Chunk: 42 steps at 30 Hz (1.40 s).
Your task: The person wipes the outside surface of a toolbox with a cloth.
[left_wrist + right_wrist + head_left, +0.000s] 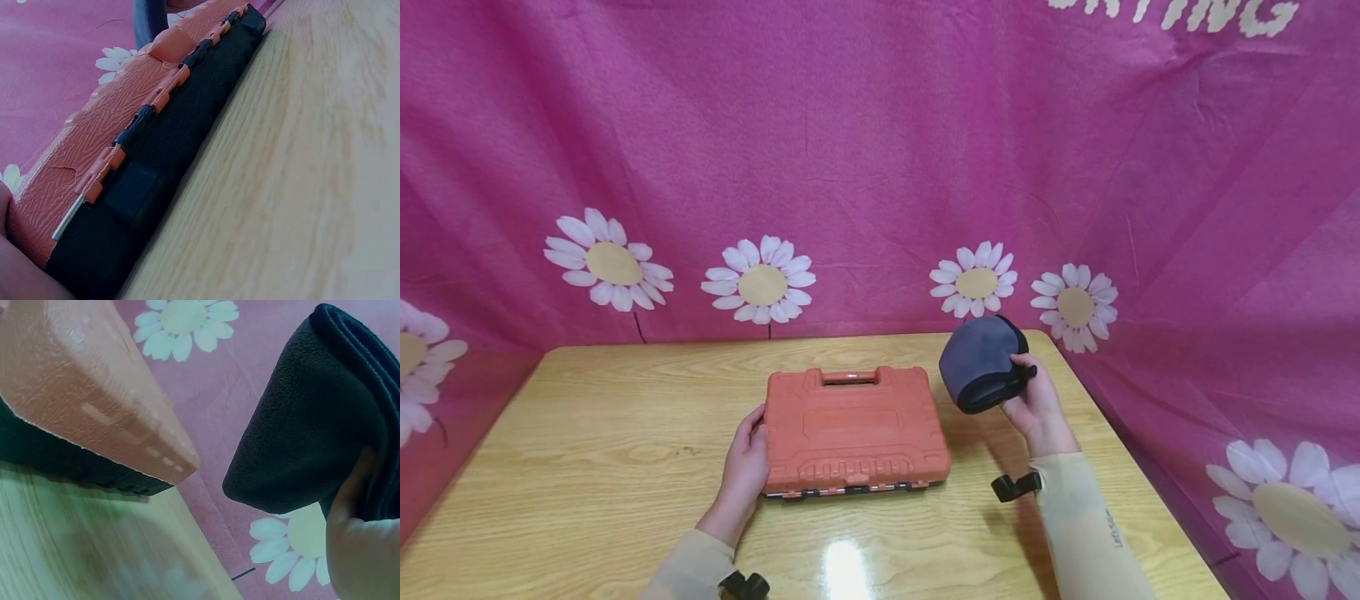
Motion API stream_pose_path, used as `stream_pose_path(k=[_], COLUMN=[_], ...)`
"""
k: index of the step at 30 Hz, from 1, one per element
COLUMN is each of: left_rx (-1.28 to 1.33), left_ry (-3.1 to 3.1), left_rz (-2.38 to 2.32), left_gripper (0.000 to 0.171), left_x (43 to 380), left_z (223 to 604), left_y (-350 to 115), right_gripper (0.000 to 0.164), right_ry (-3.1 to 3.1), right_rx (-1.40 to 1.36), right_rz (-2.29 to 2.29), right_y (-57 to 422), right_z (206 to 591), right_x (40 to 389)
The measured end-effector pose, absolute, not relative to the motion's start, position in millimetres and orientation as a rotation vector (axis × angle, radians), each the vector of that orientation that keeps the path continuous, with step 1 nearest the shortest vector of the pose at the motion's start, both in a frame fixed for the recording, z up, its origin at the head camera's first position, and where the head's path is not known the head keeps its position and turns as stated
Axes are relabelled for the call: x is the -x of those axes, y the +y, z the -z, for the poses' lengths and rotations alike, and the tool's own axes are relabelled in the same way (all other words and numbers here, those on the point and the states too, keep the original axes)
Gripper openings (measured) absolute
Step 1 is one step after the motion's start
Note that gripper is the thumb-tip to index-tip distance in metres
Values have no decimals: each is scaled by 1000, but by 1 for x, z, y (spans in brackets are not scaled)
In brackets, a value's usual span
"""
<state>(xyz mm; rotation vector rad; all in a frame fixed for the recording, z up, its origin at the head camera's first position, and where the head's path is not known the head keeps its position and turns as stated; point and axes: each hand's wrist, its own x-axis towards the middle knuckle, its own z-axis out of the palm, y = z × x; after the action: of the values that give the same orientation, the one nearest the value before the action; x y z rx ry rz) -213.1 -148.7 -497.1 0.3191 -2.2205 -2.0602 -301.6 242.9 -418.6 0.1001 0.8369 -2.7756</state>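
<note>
An orange hard plastic case with a black lower half lies on the wooden table, its handle toward the back and its hinges along the near edge. My left hand rests against the case's left end; only parts of its fingers show in the left wrist view. To the right of the case, my right hand holds up a folded dark grey-blue cloth item with black edging. Its thumb lies on the cloth, while the fingers behind are mostly hidden.
The wooden table reaches back to a pink curtain printed with white daisies. More of the curtain hangs along both sides. Black camera straps sit on both wrists.
</note>
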Motion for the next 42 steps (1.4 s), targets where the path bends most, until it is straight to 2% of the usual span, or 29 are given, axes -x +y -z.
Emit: stream_pose_path(k=[16,20,25,30,34,42], left_rx=[-338,-192,179,381,445,574], left_ry=[-2184,-2277,-2530,-2720,-2835,-2859], left_rz=[2079,1880,1381,1211,1211,1236], left_gripper=[46,47,53,77,100,119], left_x=[210,210,210,207,206,204], left_z=[494,491,485,481,483,488], left_y=[-147,-152,-163,-171,-177,-186], right_gripper=[20,20,26,36,34,32], right_ry=[903,915,913,924,920,919], right_rx=[-155,-165,-220,-292,-304,-264], right_rz=[2750,2747,2741,2734,2735,2726], right_y=[243,244,245,244,244,244], right_z=[426,426,425,423,422,422], right_x=[303,303,303,304,304,304])
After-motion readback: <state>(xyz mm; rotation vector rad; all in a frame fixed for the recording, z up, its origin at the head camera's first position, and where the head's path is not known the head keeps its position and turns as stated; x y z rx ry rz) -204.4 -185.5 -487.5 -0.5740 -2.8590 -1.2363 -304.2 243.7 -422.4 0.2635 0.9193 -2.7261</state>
